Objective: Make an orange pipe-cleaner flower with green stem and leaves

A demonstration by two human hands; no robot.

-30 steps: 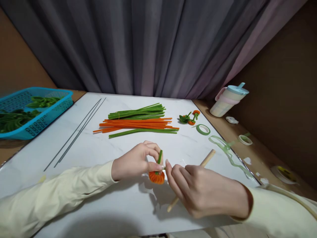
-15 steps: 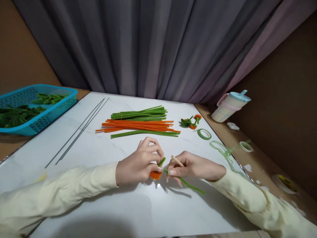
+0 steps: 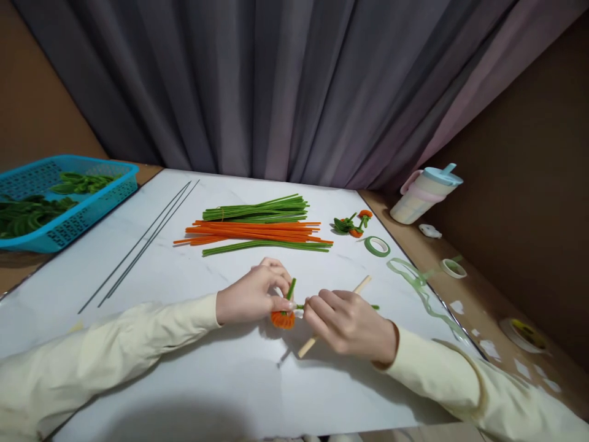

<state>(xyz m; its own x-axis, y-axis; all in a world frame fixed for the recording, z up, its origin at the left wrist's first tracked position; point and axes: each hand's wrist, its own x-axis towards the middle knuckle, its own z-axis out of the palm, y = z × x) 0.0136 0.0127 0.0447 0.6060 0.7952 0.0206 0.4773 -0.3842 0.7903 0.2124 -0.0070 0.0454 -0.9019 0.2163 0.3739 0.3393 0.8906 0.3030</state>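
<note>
I see bare worktop (image 3: 193, 368) in front of my hands and out to the left, up to two thin rods (image 3: 138, 248) lying slantwise. Straight ahead, the bundle of pipe cleaners (image 3: 257, 230) bars the way. To the right, a tape roll (image 3: 377, 246) and a loose green ribbon (image 3: 421, 288) clutter the edge; a basket (image 3: 69, 212) blocks the far left.

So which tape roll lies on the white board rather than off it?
The green roll, lying flat on the white board near its right edge, just below the small finished flowers. The other roll sits off the board on the brown surface, further right.
</note>
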